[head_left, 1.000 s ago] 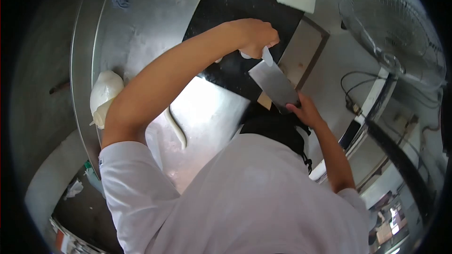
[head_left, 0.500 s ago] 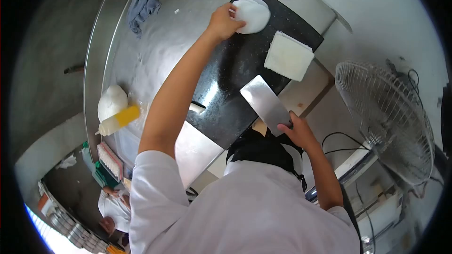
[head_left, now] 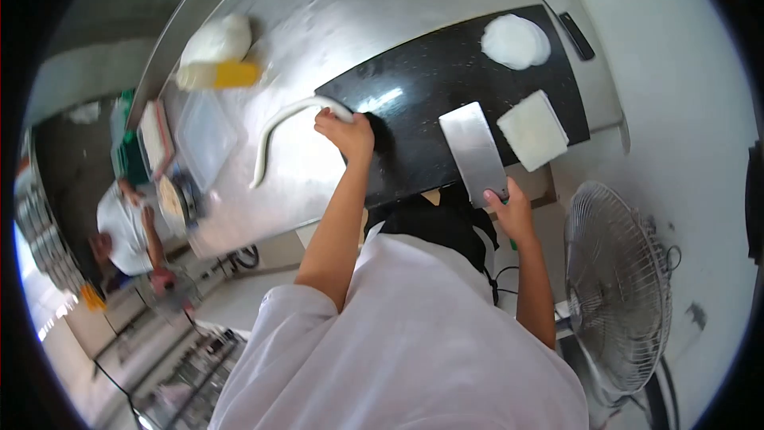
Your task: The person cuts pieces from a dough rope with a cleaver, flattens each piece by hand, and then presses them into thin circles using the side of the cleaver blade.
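Observation:
My left hand (head_left: pixel 347 134) has its fingers closed on one end of a long white dough rope (head_left: pixel 272 126), at the left edge of the black board (head_left: pixel 414 72). The rope curves away over the steel table. In my right hand (head_left: pixel 510 209) is the handle end of a wide metal cleaver (head_left: pixel 473 147), its blade over the board's near edge. Round white dough sheets (head_left: pixel 516 41) lie at the board's far right. A square white stack (head_left: pixel 533 130) rests nearer, on the board's right part, beside the cleaver.
A knife with a black handle (head_left: pixel 576 37) lies beyond the board. On the steel table (head_left: pixel 318 8) are a yellow bottle (head_left: pixel 223 75), a white dough mass (head_left: pixel 219 38) and a clear tray (head_left: pixel 205 139). A fan (head_left: pixel 621 287) stands at right; another person (head_left: pixel 127 227) is at left.
My left hand has left the round dough sheets and moved to the dough rope, now closed on its end. The view has turned towards the left. The cleaver is still in my right hand.

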Action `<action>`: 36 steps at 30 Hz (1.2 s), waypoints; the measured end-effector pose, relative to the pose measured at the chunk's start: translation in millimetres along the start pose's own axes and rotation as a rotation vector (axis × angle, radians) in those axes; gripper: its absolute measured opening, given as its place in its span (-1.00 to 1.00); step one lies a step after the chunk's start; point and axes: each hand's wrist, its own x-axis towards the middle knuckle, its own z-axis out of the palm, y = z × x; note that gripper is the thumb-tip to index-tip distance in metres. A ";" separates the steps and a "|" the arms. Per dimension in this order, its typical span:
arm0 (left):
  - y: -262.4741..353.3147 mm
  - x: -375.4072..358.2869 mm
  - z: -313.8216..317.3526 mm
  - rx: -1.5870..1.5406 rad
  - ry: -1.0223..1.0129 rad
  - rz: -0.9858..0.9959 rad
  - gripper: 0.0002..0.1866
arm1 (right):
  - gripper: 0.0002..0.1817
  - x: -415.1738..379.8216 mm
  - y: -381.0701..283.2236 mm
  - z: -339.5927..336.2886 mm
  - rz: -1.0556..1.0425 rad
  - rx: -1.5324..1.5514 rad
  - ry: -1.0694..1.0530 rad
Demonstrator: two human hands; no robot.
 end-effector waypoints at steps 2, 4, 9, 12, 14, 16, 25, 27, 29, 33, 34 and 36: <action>5.9 6.1 -4.9 0.056 -0.011 -0.253 -0.37 | -0.65 10.5 -4.1 -3.2 0.016 0.008 0.003; 16.1 26.7 -12.4 -0.366 -0.122 -0.628 -0.42 | -0.65 16.6 -13.0 -5.6 -0.027 0.007 -0.021; 93.4 69.6 -12.0 -0.385 -0.074 -0.243 -0.51 | -0.64 20.3 -12.0 -10.2 0.033 -0.052 -0.038; 103.8 65.5 -21.0 -0.205 -0.201 0.013 -0.54 | -0.63 21.5 6.9 -4.5 0.059 -0.015 -0.047; 83.3 35.6 -8.1 -0.144 -0.277 0.319 -0.53 | -0.62 23.7 16.2 -5.4 0.044 -0.003 0.016; 70.8 7.7 -8.3 -0.184 -0.517 0.442 -0.55 | -0.60 22.0 -13.5 -6.5 0.189 0.006 -0.023; -16.2 -22.9 -39.7 -0.102 -0.530 0.676 -0.63 | -0.57 26.3 -3.9 -0.8 -0.042 -0.045 0.052; -32.4 -17.7 -52.0 -0.121 -0.569 0.771 -0.65 | -0.59 25.8 -26.7 3.2 -0.145 -0.082 0.030; -47.0 -11.7 -51.6 -0.140 -0.576 0.829 -0.66 | -0.61 26.8 -40.7 10.7 -0.243 -0.209 0.052; -45.0 4.7 -49.1 -0.192 -0.628 0.874 -0.74 | -0.52 24.7 -67.1 25.6 -0.202 -0.379 0.023; -45.2 10.5 -46.2 -0.197 -0.636 0.892 -0.73 | -0.49 24.4 -79.0 30.1 -0.166 -0.402 -0.002; -46.7 14.4 -43.3 -0.215 -0.652 0.912 -0.73 | -0.47 22.6 -91.4 37.5 -0.119 -0.428 -0.017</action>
